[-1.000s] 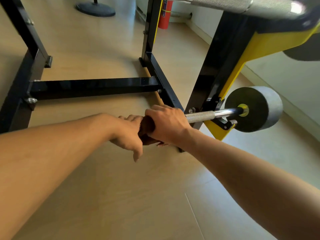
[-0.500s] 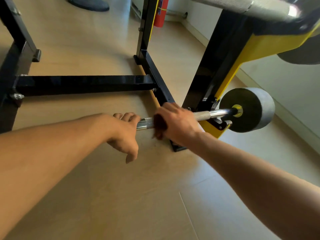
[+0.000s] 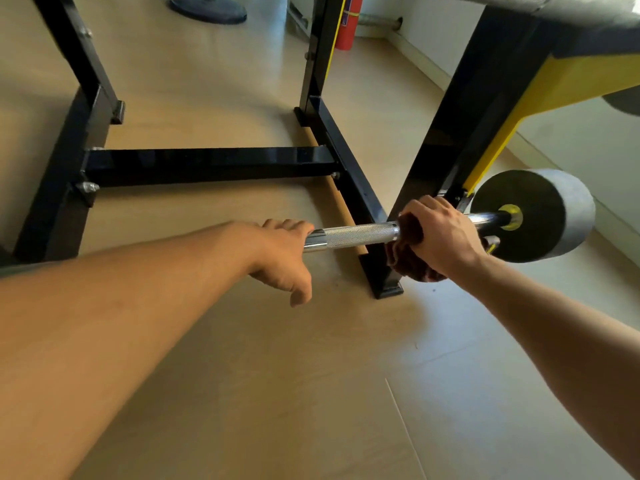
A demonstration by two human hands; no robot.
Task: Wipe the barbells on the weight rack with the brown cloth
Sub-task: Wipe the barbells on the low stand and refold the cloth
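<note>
Barbell (image 3: 360, 234) sits low on the weight rack (image 3: 446, 133), long axis running left-right, grey plate (image 3: 540, 216) at the right end. Right hand (image 3: 441, 237) is clenched round the shaft with the brown cloth (image 3: 410, 258) bunched under the palm, just inboard of the plate. Left hand (image 3: 284, 258) grips the shaft well apart to the left; finger wrap is probably full, but hidden. Bare knurl lies between the hands, so the wipe travels along the axis, right hand nearer.
</note>
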